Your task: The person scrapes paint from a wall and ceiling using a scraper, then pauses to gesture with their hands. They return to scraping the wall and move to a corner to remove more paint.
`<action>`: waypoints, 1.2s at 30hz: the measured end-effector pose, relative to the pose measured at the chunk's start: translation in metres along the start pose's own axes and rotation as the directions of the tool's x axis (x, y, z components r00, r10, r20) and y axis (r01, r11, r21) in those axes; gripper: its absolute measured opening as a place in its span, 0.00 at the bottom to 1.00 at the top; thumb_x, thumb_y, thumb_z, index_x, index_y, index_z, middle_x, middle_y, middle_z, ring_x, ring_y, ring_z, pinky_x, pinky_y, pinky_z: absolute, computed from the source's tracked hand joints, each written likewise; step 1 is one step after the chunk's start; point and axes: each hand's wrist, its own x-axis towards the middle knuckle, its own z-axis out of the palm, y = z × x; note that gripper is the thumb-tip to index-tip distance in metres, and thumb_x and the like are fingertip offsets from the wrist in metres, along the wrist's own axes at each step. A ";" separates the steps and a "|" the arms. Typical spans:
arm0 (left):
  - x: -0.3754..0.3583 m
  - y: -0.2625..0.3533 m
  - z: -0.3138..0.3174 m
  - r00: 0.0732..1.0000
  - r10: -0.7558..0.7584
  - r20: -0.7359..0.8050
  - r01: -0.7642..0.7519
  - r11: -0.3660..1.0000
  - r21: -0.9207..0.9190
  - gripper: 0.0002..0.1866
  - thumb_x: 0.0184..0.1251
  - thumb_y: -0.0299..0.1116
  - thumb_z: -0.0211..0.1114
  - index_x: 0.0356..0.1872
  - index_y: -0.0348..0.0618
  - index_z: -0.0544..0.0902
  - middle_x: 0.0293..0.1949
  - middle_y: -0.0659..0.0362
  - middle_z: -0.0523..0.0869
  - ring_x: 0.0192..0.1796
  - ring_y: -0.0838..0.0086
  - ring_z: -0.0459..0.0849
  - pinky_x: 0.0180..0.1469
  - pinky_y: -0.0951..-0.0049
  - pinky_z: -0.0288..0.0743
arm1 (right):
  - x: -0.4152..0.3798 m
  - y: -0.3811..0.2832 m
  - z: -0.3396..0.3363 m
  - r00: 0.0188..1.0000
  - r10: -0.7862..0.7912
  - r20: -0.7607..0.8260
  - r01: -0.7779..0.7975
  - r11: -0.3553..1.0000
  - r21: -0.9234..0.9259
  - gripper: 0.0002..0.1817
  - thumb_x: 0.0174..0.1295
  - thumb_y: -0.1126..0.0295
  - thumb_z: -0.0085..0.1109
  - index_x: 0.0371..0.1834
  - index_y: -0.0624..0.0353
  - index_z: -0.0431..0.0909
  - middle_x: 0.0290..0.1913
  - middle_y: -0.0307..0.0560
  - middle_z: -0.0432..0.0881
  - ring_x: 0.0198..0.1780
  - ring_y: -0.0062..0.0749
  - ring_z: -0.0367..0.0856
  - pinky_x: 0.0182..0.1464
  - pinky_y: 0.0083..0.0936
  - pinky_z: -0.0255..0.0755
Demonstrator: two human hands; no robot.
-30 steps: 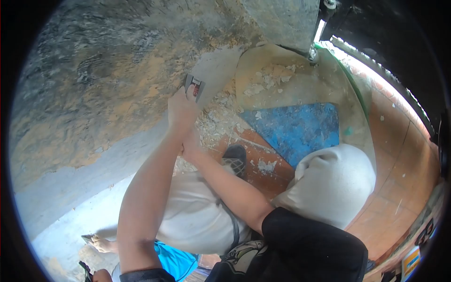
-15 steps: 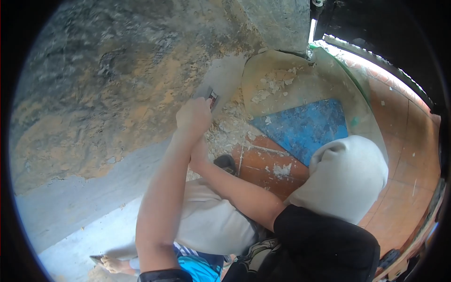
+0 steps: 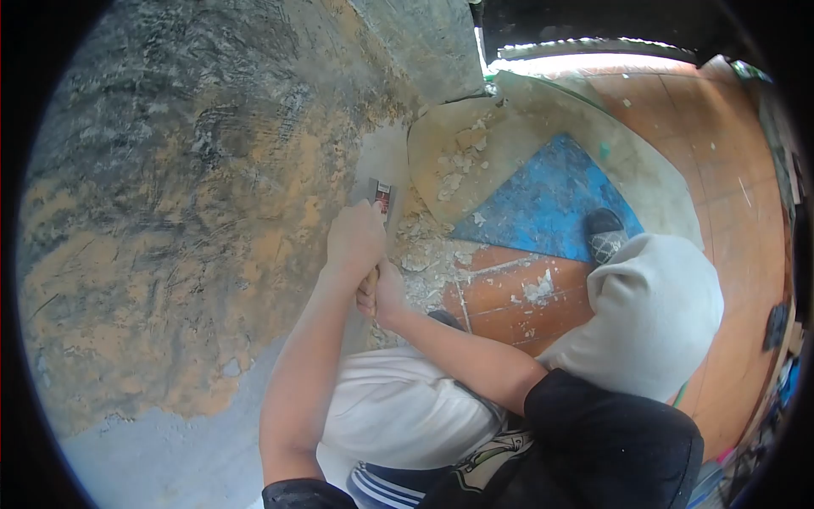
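Both my hands grip one scraper (image 3: 383,195), a flat metal blade with a red and black label and a wooden handle. My left hand (image 3: 356,237) is closed round the upper handle, close behind the blade. Lower down, my right hand (image 3: 387,297) wraps the handle's end, where a bit of wood shows between the fingers. The blade lies against a smooth grey strip low on the wall (image 3: 203,220). Rough, patchy grey and tan plaster covers the rest of that wall. The blade's front edge is hard to make out.
Plaster flakes (image 3: 432,259) litter the orange tile floor (image 3: 500,310) by the wall's foot. A blue sheet (image 3: 543,204) lies over a larger beige sheet (image 3: 653,161). My knee (image 3: 661,314) and slippered foot (image 3: 604,236) are at the right.
The view has shifted, and the scraper now points more straight up the picture. A slippered foot has come into sight on the blue sheet. The limb at the lower left is out of view.
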 end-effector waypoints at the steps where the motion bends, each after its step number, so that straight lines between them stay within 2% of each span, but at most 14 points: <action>1: -0.003 0.002 -0.005 1.000 -0.020 -0.004 0.019 0.998 -0.052 0.15 0.75 0.38 0.50 0.39 0.37 0.80 0.38 0.43 0.84 0.43 0.47 0.84 0.44 0.55 0.78 | 0.001 0.004 -0.001 1.000 -0.022 -0.008 0.022 1.000 0.002 0.27 0.73 0.42 0.36 0.25 0.52 0.65 0.13 0.37 0.61 0.09 0.26 0.58 0.11 0.25 0.55; 5: -0.001 -0.004 0.013 0.997 -0.035 -0.075 0.015 0.969 -0.247 0.18 0.75 0.38 0.50 0.33 0.33 0.79 0.28 0.41 0.81 0.36 0.45 0.82 0.41 0.53 0.76 | 0.003 0.008 -0.013 0.995 -0.102 -0.002 0.102 0.995 -0.024 0.28 0.73 0.41 0.35 0.27 0.52 0.66 0.13 0.38 0.62 0.09 0.27 0.59 0.11 0.25 0.56; 9: 0.006 -0.004 0.017 0.991 0.076 -0.113 -0.100 0.967 -0.233 0.18 0.75 0.38 0.50 0.32 0.33 0.79 0.30 0.40 0.82 0.37 0.44 0.82 0.40 0.52 0.76 | 0.009 0.013 -0.020 0.983 -0.183 0.028 0.180 0.980 0.079 0.25 0.74 0.43 0.34 0.33 0.52 0.67 0.14 0.40 0.64 0.10 0.28 0.61 0.12 0.24 0.58; 15: 0.017 -0.003 -0.004 0.986 -0.019 -0.164 -0.043 0.929 -0.367 0.18 0.74 0.36 0.49 0.31 0.34 0.80 0.31 0.42 0.83 0.37 0.46 0.83 0.41 0.53 0.76 | 0.010 -0.009 -0.011 0.948 -0.278 0.156 0.289 0.956 -0.051 0.20 0.75 0.47 0.35 0.38 0.51 0.66 0.18 0.41 0.67 0.14 0.28 0.66 0.15 0.24 0.62; 18: 0.020 -0.003 -0.015 0.974 0.034 -0.225 -0.112 0.934 -0.341 0.17 0.74 0.35 0.48 0.31 0.34 0.81 0.30 0.44 0.83 0.37 0.47 0.83 0.41 0.53 0.76 | 0.002 -0.018 -0.006 0.934 -0.316 0.164 0.334 0.938 -0.095 0.17 0.76 0.50 0.37 0.39 0.51 0.66 0.20 0.42 0.69 0.16 0.29 0.68 0.18 0.25 0.65; 20: 0.034 -0.009 -0.003 0.897 0.231 -0.376 -0.264 0.964 -0.037 0.17 0.74 0.34 0.48 0.31 0.35 0.80 0.31 0.44 0.82 0.36 0.48 0.83 0.40 0.53 0.75 | 0.001 -0.028 -0.003 0.918 -0.335 0.212 0.364 0.924 -0.115 0.16 0.76 0.53 0.39 0.38 0.52 0.67 0.22 0.42 0.71 0.19 0.30 0.71 0.23 0.28 0.70; 21: 0.036 -0.009 0.000 0.898 0.222 -0.379 -0.254 0.966 -0.036 0.17 0.74 0.34 0.48 0.31 0.35 0.80 0.31 0.44 0.82 0.36 0.48 0.83 0.40 0.53 0.75 | 0.003 -0.028 -0.004 0.919 -0.328 0.219 0.359 0.926 -0.119 0.16 0.76 0.53 0.39 0.38 0.52 0.67 0.22 0.42 0.71 0.19 0.30 0.71 0.23 0.28 0.70; 23: 0.041 -0.003 -0.004 0.978 0.035 -0.207 -0.105 0.935 -0.338 0.15 0.73 0.33 0.49 0.31 0.36 0.81 0.33 0.45 0.82 0.36 0.50 0.83 0.39 0.54 0.75 | -0.001 -0.031 0.003 0.939 -0.310 0.152 0.321 0.946 -0.053 0.17 0.76 0.53 0.39 0.37 0.54 0.69 0.23 0.41 0.72 0.22 0.30 0.73 0.26 0.28 0.71; 24: 0.036 -0.002 -0.001 0.979 0.010 -0.206 -0.082 0.935 -0.344 0.15 0.73 0.33 0.49 0.31 0.36 0.81 0.33 0.45 0.82 0.36 0.50 0.83 0.39 0.54 0.75 | -0.005 -0.027 0.008 0.944 -0.289 0.158 0.301 0.951 -0.065 0.17 0.76 0.53 0.39 0.37 0.54 0.69 0.23 0.41 0.72 0.22 0.30 0.73 0.26 0.28 0.71; 26: 0.020 -0.003 0.012 0.977 0.117 -0.181 -0.144 0.979 -0.146 0.14 0.71 0.33 0.51 0.30 0.36 0.81 0.36 0.46 0.83 0.36 0.52 0.83 0.39 0.55 0.75 | -0.022 -0.010 0.034 0.983 -0.145 -0.110 0.162 0.972 0.172 0.18 0.76 0.52 0.40 0.38 0.55 0.70 0.24 0.40 0.72 0.24 0.30 0.74 0.28 0.27 0.70; 30: -0.005 -0.013 0.039 0.994 0.028 0.109 -0.004 0.977 -0.213 0.12 0.69 0.32 0.53 0.32 0.36 0.81 0.34 0.47 0.82 0.35 0.54 0.83 0.37 0.55 0.75 | -0.035 0.029 0.015 0.997 -0.049 -0.053 0.062 0.954 0.294 0.18 0.75 0.52 0.41 0.37 0.54 0.69 0.23 0.39 0.70 0.21 0.28 0.71 0.24 0.26 0.67; 32: -0.014 -0.031 0.043 0.966 0.239 0.095 -0.235 0.971 -0.054 0.11 0.69 0.31 0.54 0.33 0.35 0.81 0.33 0.48 0.81 0.32 0.54 0.82 0.34 0.54 0.74 | -0.034 0.023 -0.004 0.993 0.064 0.102 -0.084 0.977 0.198 0.16 0.76 0.53 0.40 0.37 0.52 0.67 0.21 0.38 0.67 0.18 0.27 0.67 0.21 0.24 0.64; 35: -0.037 -0.022 0.015 0.990 0.093 -0.102 -0.108 0.982 -0.155 0.09 0.69 0.30 0.55 0.37 0.34 0.80 0.31 0.50 0.80 0.29 0.55 0.79 0.30 0.54 0.71 | -0.044 0.011 0.012 0.995 0.096 0.008 -0.096 0.995 -0.021 0.14 0.76 0.55 0.40 0.38 0.51 0.66 0.20 0.37 0.64 0.14 0.25 0.62 0.18 0.25 0.63; 36: -0.039 -0.020 0.014 0.993 0.092 -0.077 -0.102 0.986 -0.133 0.09 0.69 0.30 0.55 0.37 0.34 0.80 0.31 0.50 0.80 0.29 0.55 0.79 0.30 0.54 0.71 | -0.047 0.010 0.016 0.994 0.111 0.018 -0.111 0.994 0.006 0.14 0.76 0.55 0.40 0.38 0.51 0.66 0.20 0.37 0.64 0.14 0.25 0.62 0.18 0.25 0.63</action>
